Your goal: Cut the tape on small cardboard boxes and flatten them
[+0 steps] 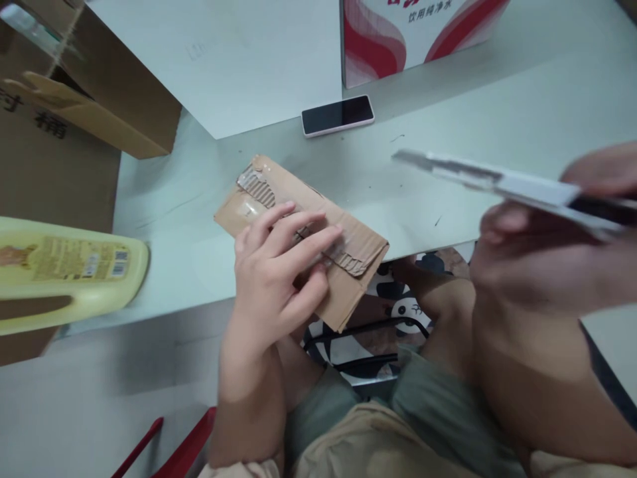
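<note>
My left hand (279,272) lies flat, fingers stretched out, on a torn piece of brown cardboard (279,192) that rests at the near edge of the pale table (497,126) and sticks out past it. My right hand (542,252), close to the camera and blurred, is closed round a utility knife (478,174) with a white and dark handle. Its blade points left, above the table and to the right of the cardboard, apart from it.
A phone (338,115) lies screen-up behind the cardboard. A red and white printed box (398,33) stands at the back. Brown cartons (74,93) are stacked at left, and a yellow jug (64,272) lies on its side below them. My knees and a red chair edge (174,451) show below.
</note>
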`<state>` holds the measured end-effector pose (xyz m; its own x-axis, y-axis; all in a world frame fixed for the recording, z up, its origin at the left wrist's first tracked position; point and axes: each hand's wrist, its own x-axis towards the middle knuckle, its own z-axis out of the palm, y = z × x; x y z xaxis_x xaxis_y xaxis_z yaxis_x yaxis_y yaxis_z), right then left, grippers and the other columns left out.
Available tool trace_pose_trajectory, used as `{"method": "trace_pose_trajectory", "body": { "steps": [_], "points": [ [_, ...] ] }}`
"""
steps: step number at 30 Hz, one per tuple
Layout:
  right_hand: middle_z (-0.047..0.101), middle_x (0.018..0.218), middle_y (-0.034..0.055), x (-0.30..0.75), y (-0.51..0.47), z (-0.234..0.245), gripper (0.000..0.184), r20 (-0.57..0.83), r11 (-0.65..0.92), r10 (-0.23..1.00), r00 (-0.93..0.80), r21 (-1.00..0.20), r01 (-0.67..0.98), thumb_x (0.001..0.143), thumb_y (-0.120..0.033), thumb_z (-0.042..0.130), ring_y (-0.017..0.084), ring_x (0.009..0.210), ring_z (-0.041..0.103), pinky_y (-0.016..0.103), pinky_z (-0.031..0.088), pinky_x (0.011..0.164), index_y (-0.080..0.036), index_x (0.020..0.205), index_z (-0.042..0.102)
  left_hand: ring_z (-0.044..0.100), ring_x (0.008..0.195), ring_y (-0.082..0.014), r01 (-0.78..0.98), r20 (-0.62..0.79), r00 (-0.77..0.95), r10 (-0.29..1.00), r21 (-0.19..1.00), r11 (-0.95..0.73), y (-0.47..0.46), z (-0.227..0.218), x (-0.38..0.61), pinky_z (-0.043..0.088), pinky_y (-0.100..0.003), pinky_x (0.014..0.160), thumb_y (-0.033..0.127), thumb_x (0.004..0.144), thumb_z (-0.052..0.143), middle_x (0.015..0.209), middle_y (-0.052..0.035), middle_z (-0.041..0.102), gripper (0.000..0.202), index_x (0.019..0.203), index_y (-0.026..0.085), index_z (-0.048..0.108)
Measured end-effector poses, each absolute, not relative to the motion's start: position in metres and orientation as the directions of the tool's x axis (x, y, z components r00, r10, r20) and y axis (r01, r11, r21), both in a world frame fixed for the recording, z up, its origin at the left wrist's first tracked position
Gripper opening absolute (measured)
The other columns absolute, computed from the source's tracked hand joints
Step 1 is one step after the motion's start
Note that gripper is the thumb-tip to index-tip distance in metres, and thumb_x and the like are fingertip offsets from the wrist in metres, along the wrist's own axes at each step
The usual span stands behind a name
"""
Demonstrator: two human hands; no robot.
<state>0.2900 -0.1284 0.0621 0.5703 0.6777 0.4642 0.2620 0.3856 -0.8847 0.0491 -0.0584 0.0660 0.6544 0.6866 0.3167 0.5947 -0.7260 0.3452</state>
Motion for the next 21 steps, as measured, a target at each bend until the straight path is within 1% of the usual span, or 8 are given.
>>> {"method": "trace_pose_trajectory", "body": {
  "steps": [2,3,5,7,9,13,18,21],
  "points": [
    [0.056,0.096,0.0019,0.288,-0.116,0.051,0.02,0.54,0.384,0.517,0.664,-0.84,0.384,0.099,-0.039,0.057,0.014,0.069,0.061,0.033,0.054,0.058,-0.026,0.084,0.055,0.053,0.14,-0.0352,0.602,0.323,0.662,0.677,0.308,-0.736,-0.059,0.064,0.049,0.042,-0.062,0.112,0.021,0.089,0.054,0.138,0.0004,0.07,0.046,0.128,0.042,0.069],
    [0.06,0.099,0.0043,0.288,-0.11,0.045,0.017,0.578,0.325,0.512,0.635,-0.815,0.479,0.097,-0.037,0.059,0.019,0.079,0.067,0.037,0.059,0.067,-0.026,0.085,0.057,0.053,0.139,-0.0345,0.6,0.332,0.666,0.668,0.292,-0.745,-0.059,0.064,0.049,0.042,-0.061,0.112,0.021,0.09,0.053,0.139,0.0006,0.07,0.046,0.128,0.042,0.069],
    [0.066,0.108,0.011,0.29,-0.103,0.03,0.013,0.563,0.134,0.666,0.49,-0.736,0.663,0.095,-0.035,0.061,0.029,0.108,0.07,0.049,0.06,0.092,-0.025,0.087,0.062,0.054,0.138,-0.0337,0.595,0.34,0.677,0.653,0.271,-0.757,-0.058,0.063,0.049,0.042,-0.06,0.111,0.022,0.092,0.051,0.139,-0.0002,0.07,0.045,0.128,0.04,0.071],
    [0.065,0.127,0.0175,0.295,-0.098,0.014,0.013,0.42,-0.025,0.819,0.391,-0.654,0.756,0.091,-0.034,0.063,0.037,0.131,0.061,0.057,0.053,0.108,-0.023,0.097,0.067,0.055,0.136,-0.0339,0.594,0.337,0.679,0.652,0.27,-0.758,-0.058,0.063,0.049,0.041,-0.06,0.111,0.023,0.093,0.051,0.139,-0.0012,0.07,0.044,0.128,0.039,0.072],
    [0.057,0.145,0.022,0.301,-0.094,-0.003,0.029,0.245,-0.172,0.885,0.396,-0.617,0.768,0.087,-0.035,0.065,0.042,0.138,0.056,0.06,0.05,0.113,-0.018,0.111,0.069,0.056,0.136,-0.0346,0.596,0.323,0.68,0.659,0.281,-0.752,-0.058,0.063,0.049,0.04,-0.061,0.111,0.022,0.093,0.051,0.14,-0.0011,0.07,0.045,0.128,0.04,0.072],
    [0.05,0.155,0.0277,0.306,-0.087,-0.023,0.047,0.015,-0.341,0.911,0.413,-0.537,0.771,0.088,-0.037,0.06,0.047,0.139,0.054,0.063,0.048,0.113,-0.006,0.121,0.069,0.056,0.135,-0.037,0.588,0.328,0.683,0.652,0.282,-0.758,-0.058,0.063,0.048,0.039,-0.063,0.11,0.021,0.091,0.053,0.142,-0.0018,0.069,0.047,0.13,0.041,0.072],
    [0.05,0.157,0.0266,0.301,-0.084,-0.024,0.053,-0.047,-0.36,0.92,0.389,-0.495,0.791,0.09,-0.041,0.06,0.05,0.149,0.043,0.069,0.038,0.119,-0.008,0.13,0.069,0.056,0.136,-0.0375,0.558,0.308,0.722,0.62,0.27,-0.784,-0.057,0.064,0.045,0.041,-0.061,0.108,0.021,0.092,0.054,0.142,-0.0013,0.069,0.047,0.13,0.042,0.072],
    [0.056,0.15,0.0253,0.296,-0.085,-0.018,0.043,0.02,-0.291,0.929,0.37,-0.578,0.762,0.09,-0.039,0.062,0.046,0.147,0.047,0.066,0.038,0.12,-0.013,0.122,0.072,0.057,0.135,-0.0361,0.531,0.332,0.724,0.605,0.29,-0.796,-0.058,0.065,0.045,0.041,-0.06,0.11,0.02,0.092,0.055,0.139,-0.0012,0.071,0.045,0.126,0.041,0.074]
  ]
}}
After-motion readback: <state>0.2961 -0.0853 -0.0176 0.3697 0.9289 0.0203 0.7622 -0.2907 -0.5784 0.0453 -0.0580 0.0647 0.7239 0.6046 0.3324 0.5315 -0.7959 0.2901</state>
